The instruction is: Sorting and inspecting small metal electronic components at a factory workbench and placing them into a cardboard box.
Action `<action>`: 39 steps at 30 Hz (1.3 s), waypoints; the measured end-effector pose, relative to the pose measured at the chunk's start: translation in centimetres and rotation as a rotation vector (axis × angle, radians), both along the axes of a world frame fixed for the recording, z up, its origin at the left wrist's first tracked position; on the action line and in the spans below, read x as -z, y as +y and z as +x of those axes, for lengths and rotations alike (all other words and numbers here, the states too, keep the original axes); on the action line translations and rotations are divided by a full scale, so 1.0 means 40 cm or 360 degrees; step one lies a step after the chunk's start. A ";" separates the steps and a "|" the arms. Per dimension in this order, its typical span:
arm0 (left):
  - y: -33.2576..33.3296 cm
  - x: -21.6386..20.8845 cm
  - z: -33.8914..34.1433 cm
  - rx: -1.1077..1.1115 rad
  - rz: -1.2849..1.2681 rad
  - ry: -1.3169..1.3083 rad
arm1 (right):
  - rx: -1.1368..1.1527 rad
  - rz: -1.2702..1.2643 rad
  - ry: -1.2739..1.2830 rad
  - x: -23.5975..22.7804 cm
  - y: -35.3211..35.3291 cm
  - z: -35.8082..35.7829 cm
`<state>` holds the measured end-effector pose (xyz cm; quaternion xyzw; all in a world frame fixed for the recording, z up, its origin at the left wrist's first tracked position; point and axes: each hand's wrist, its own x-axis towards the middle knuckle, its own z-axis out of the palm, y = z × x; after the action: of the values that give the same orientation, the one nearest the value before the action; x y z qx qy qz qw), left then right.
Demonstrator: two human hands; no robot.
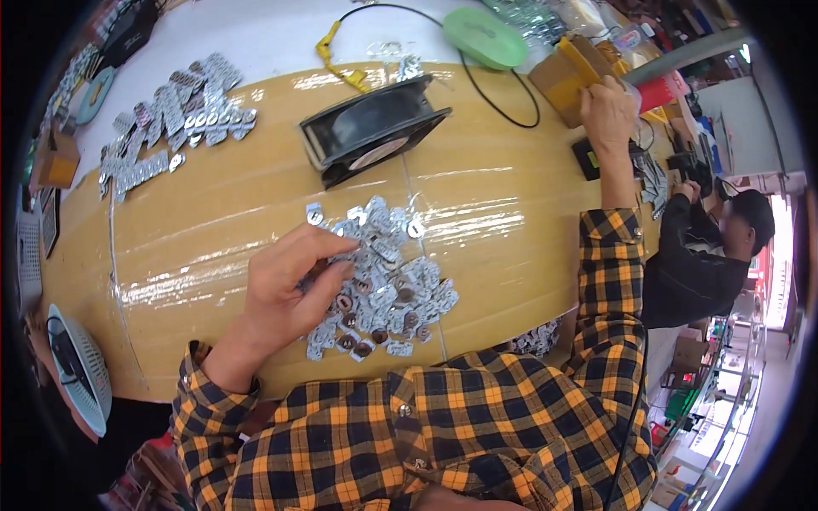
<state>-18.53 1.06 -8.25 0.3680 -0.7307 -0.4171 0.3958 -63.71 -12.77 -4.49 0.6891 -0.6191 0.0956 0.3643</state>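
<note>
I see L hand [285, 285] angled over metal pcs [388, 294] nr table's [187, 281] near edge, thumb/index parted; R hand [608, 117] stretched fwd, at box [558, 83] nr right edge, can't tell if gripping.

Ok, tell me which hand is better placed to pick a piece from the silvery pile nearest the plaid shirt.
Probably the left: the left hand is at the silvery pile, thumb and forefinger over its edge. The right hand is stretched away to the cardboard box.
</note>
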 end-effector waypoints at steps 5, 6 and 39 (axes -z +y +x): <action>0.013 -0.002 -0.006 -0.0005 0.0526 0.0342 | -0.0315 -0.0042 0.0116 -0.015 -0.004 -0.062; 0.016 -0.012 -0.009 0.0029 0.0853 0.0592 | -0.0150 -0.0072 0.0236 -0.042 0.035 -0.036; 0.006 -0.006 0.003 0.0100 0.0718 0.0494 | -0.1405 0.1885 -0.2099 0.043 0.318 0.546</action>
<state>-18.43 1.28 -8.01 0.3558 -0.5611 -0.6326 0.3980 -41.88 -0.06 -6.21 0.7378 -0.3334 0.2622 -0.5252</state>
